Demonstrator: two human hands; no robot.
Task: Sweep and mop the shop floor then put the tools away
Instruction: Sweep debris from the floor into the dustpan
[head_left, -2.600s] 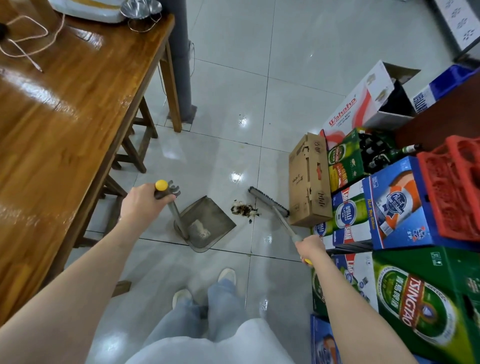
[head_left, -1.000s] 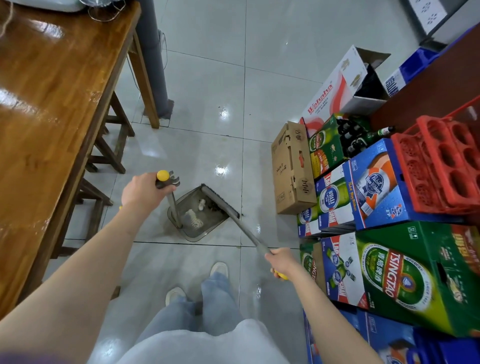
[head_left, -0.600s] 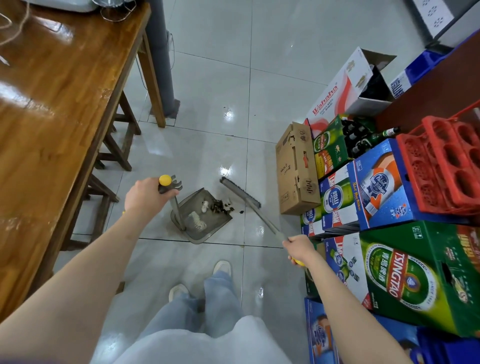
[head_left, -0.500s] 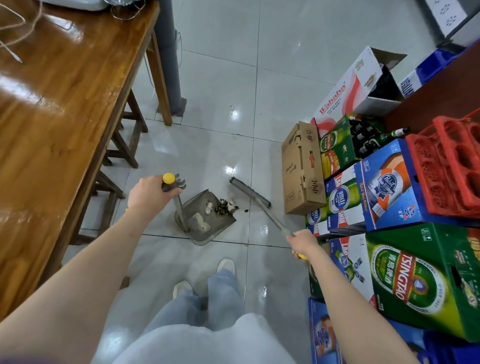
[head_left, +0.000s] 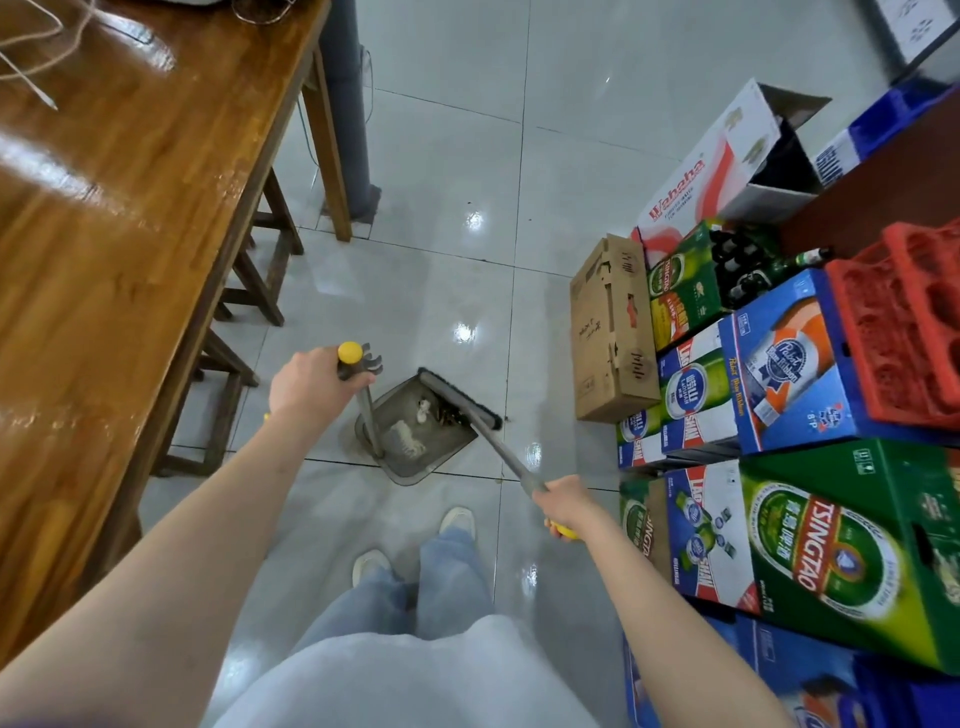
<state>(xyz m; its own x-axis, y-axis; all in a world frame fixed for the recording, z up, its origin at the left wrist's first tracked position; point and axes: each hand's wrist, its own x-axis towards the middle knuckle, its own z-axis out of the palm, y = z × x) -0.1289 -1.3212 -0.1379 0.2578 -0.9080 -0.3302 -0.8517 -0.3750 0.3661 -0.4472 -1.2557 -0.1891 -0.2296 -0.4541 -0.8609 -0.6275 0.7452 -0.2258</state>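
A grey long-handled dustpan stands on the tiled floor in front of my feet, with white scraps and dark debris inside it. My left hand grips the top of its upright handle, just below the yellow cap. My right hand grips the grey broom by its handle near the yellow end. The broom's black brush head lies across the dustpan's open mouth, right against the dark debris.
A glossy wooden table with stools under it runs along the left. Stacked beer cartons, a brown cardboard box and a red crate line the right. A grey pillar stands beyond the table.
The broom head swept left from the floor beside the dustpan onto its mouth, pushing the dark debris inside. My left hand kept holding the dustpan handle in place.
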